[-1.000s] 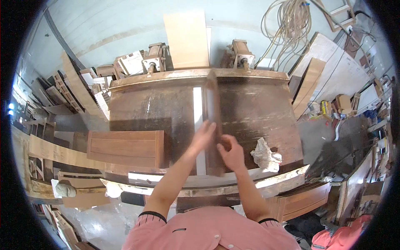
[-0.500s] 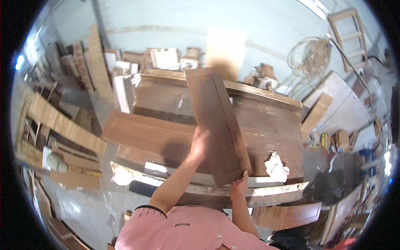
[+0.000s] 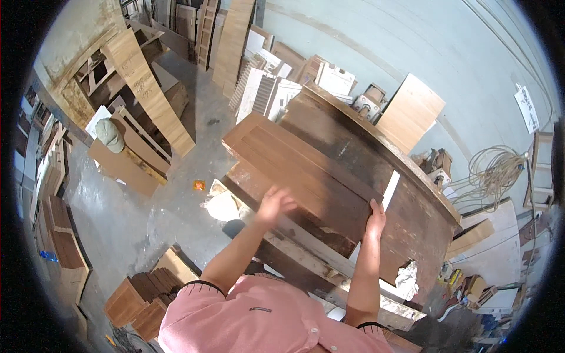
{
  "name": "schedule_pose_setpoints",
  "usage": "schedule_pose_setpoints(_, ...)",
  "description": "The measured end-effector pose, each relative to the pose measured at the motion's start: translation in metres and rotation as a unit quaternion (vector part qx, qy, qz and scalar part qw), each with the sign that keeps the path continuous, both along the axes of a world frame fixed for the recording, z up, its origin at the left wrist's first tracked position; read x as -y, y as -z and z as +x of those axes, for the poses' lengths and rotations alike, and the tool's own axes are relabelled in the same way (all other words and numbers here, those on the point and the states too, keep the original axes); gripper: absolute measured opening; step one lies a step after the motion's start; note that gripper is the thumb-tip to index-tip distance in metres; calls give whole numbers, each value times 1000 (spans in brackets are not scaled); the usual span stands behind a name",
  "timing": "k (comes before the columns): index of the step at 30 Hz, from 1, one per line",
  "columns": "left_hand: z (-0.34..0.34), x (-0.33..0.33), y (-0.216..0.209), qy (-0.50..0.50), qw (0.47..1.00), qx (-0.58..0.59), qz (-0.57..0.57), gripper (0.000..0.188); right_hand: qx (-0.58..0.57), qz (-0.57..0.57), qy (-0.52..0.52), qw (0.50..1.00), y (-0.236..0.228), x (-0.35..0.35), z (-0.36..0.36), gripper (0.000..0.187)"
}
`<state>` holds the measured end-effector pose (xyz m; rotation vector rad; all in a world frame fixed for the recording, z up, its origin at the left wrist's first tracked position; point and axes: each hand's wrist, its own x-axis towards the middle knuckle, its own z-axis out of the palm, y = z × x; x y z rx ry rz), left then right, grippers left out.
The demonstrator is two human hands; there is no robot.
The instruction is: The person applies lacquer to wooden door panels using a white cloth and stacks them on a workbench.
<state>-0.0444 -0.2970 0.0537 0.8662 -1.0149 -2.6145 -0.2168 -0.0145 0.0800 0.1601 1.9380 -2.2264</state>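
A long brown wooden door panel (image 3: 294, 165) with a recessed middle lies slantwise over the worn brown workbench (image 3: 421, 220). It seems to rest flat on a similar panel, though the lower one is mostly hidden. My right hand (image 3: 375, 220) grips the right end of the panel, thumb along its edge. Off the panel's near edge hovers my left hand (image 3: 275, 203), its fingers apart and blurred, holding nothing. A crumpled white cloth (image 3: 406, 281) lies on the bench to the right of my right forearm.
Along the bench's far side runs a raised wooden rail (image 3: 376, 147), with clamp-like machine parts (image 3: 371, 103) behind it. Stacked brown boards (image 3: 141, 297) stand on the floor at lower left. A cap (image 3: 109, 135) sits on boards at left. Coiled cable (image 3: 497, 170) hangs at right.
The panel that stood tilted up in my hands has come down flat over the bench, swinging its far end left. My left hand has come off it. The view has turned left.
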Motion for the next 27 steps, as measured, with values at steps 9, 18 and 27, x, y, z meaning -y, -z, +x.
schedule_pose_setpoints(9, 15, 41, -10, 323, 926, 99, -171, 63, -54, 130, 96, 985, -13, 19, 5, 61)
schedule_pose_setpoints(18, 22, -68, 17, 582, 776, 22, -242, 40, -52, 325, 237, 914, 83, -113, 135, 35)
schedule_pose_setpoints(27, -14, -228, -3, 610, 660, -49, -436, 26, -155, 285, 541, 776, 92, -339, 327, 30)
